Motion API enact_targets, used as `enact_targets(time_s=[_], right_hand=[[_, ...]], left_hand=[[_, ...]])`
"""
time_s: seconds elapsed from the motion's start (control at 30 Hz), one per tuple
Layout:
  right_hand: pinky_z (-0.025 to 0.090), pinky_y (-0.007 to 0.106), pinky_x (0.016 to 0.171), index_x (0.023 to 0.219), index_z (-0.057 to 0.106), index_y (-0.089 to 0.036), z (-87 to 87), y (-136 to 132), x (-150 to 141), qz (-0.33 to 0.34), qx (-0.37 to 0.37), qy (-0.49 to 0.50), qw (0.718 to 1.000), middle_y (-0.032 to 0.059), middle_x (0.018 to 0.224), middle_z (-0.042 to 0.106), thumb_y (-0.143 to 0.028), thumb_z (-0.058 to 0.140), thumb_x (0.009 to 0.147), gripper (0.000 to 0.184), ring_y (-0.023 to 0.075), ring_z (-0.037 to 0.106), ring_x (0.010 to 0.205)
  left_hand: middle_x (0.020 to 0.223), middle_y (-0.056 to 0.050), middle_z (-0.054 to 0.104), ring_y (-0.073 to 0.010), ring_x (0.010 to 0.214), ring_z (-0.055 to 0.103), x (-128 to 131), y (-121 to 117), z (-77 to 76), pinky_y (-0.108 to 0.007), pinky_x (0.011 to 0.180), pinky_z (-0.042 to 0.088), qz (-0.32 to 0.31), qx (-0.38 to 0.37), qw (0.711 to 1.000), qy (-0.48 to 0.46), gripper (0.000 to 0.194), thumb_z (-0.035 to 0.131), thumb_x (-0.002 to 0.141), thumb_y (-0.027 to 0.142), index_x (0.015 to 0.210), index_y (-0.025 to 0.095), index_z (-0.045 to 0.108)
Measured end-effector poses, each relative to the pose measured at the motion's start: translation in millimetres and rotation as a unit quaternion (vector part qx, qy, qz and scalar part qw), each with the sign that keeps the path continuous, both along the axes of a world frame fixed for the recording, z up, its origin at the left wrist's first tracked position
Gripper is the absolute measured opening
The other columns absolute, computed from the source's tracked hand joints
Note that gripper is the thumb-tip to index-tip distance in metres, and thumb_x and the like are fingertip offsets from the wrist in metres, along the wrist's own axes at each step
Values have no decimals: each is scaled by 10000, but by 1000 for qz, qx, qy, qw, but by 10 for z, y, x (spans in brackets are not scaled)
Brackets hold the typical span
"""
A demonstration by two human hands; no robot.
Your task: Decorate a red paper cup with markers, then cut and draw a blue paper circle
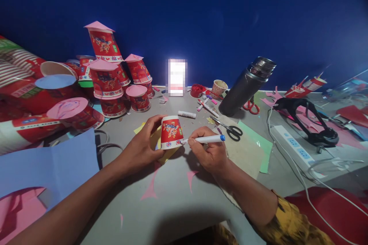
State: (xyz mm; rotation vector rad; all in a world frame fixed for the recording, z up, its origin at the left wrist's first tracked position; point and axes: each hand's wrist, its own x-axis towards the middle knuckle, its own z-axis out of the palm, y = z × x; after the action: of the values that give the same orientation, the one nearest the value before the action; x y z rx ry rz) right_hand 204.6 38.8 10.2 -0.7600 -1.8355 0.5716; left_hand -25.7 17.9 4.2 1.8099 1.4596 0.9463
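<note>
A red paper cup [171, 131] with a cartoon print and a white band at its lower end is gripped at its left side by my left hand [148, 139], thumb below and fingers behind. My right hand [208, 151] pinches a white marker [211, 138] with a blue end pointing right. The marker's tip meets or nearly meets the white band, where small coloured marks show. Yellow paper [169, 155] lies beneath the cup. Just beyond the cup rests a white marker cap or short pen [186, 115].
Stacked red cups with pink paper tops [107, 80] rise at the left, beside blue paper [66, 168]. A lit phone [176, 78] stands at the back. Scissors [233, 132], a dark thermos [244, 88], green paper [263, 149], a power strip [294, 145] and cables lie right.
</note>
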Motion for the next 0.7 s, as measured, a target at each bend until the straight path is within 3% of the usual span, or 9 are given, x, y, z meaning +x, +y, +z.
enact_targets(time_s=[0.7], right_hand=[[481, 228, 584, 811, 668, -212, -7, -4, -1, 8, 2, 11, 1000, -13, 713, 688, -204, 656, 930, 119, 123, 621, 602]], left_hand=[[1476, -84, 611, -303, 1377, 602, 21, -10, 22, -455, 1170, 486, 5, -3, 1000, -13, 799, 701, 707, 149, 1454, 267, 443]])
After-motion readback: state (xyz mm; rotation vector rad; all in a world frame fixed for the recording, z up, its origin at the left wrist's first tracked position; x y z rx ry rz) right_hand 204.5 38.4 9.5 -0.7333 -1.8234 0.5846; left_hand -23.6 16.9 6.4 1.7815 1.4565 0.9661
